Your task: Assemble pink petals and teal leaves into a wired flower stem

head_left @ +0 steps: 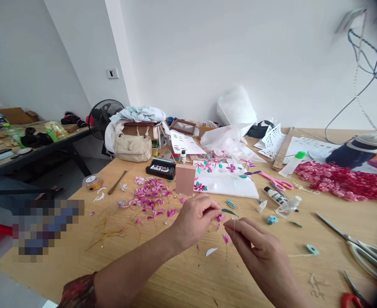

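Note:
Near the table's middle, my left hand (pixel 197 219) pinches a small magenta petal piece (pixel 219 217) with a dark green leaf (pixel 229 212) beside it. Just to its right is my right hand (pixel 259 248), thumb and forefinger pressed together on what looks like a thin pale thread. The fingertips of both hands are close but apart. A pink blossom (pixel 226 238) and a white petal (pixel 211 252) lie below them. Left of my left hand spreads a pile of magenta petals (pixel 151 194), behind which stands a pinkish block (pixel 185 179).
Large scissors (pixel 349 238), red-handled scissors (pixel 351 295) and a teal tape roll (pixel 312 249) lie right. Small bottles (pixel 275 196) and pink scissors (pixel 280 184) are beyond my right hand. A beige bag (pixel 132 147) stands at the back left.

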Motion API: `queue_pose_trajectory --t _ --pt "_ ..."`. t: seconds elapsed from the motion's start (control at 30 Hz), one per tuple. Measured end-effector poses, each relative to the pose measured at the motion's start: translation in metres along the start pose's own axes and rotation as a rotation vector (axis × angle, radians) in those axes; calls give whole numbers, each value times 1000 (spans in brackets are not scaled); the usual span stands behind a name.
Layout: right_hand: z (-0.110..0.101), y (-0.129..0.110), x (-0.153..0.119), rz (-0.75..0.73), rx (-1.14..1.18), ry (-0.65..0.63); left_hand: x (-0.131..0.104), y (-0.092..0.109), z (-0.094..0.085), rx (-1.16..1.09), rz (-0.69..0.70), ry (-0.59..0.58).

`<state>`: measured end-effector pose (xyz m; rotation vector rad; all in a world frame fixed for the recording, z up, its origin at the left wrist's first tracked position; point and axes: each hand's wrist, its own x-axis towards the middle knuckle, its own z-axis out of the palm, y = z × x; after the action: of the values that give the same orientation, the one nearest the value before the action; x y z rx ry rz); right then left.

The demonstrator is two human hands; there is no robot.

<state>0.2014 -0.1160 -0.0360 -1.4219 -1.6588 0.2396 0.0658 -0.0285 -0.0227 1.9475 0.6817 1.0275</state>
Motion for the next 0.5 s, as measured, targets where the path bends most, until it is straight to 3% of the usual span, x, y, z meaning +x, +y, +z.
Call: queue_pose_trajectory --t 0.13,0.37,0.5 --pt "-2 15 -2 176 104 -21 1 -3 -3 -187 -80 16" --pt "7 34 10 426 451 -49 -3 4 -7 -751 -341 -192" --pt "-4 44 12 512 524 -38 -3 1 -10 -897 -361 -123"
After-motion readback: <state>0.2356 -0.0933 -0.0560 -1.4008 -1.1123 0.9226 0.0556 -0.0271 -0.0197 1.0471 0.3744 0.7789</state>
